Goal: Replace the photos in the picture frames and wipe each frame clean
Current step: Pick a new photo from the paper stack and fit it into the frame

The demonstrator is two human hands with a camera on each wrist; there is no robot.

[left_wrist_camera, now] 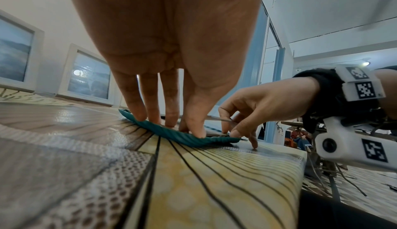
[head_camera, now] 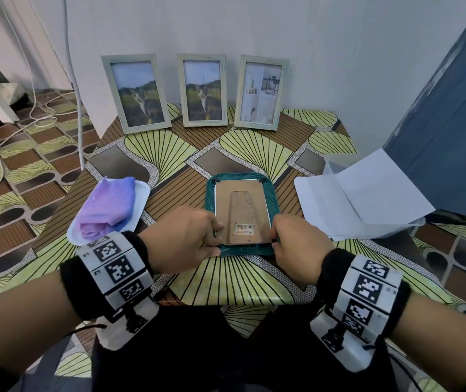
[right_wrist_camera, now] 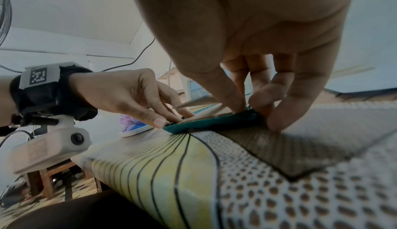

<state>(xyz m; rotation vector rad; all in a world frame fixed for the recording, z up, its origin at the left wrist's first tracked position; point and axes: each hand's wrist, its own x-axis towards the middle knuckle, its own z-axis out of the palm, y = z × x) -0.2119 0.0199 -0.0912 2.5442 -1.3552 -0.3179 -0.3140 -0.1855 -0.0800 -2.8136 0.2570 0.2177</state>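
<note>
From above I see only knuckles; wrist views show my left hand (head_camera: pixel 182 239) pressing the teal frame (head_camera: pixel 242 251) straight-fingered, my right hand (head_camera: pixel 296 244) pinching its backing board (head_camera: pixel 243 205).

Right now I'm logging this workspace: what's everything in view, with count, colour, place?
standing frames: 3, pale grey-green, upright in a row at the back
teal frame: 1, teal, face down near the front, brown backing up
tray: 1, white, front left
cloth: 1, purple-blue, on the tray
container: 1, clear, right side
paper sheets: at least 2, white, over the container
table: 1, yellow-brown pattern
left hand: 1, presses the teal frame's near-left corner
right hand: 1, pinches its near-right corner
</note>
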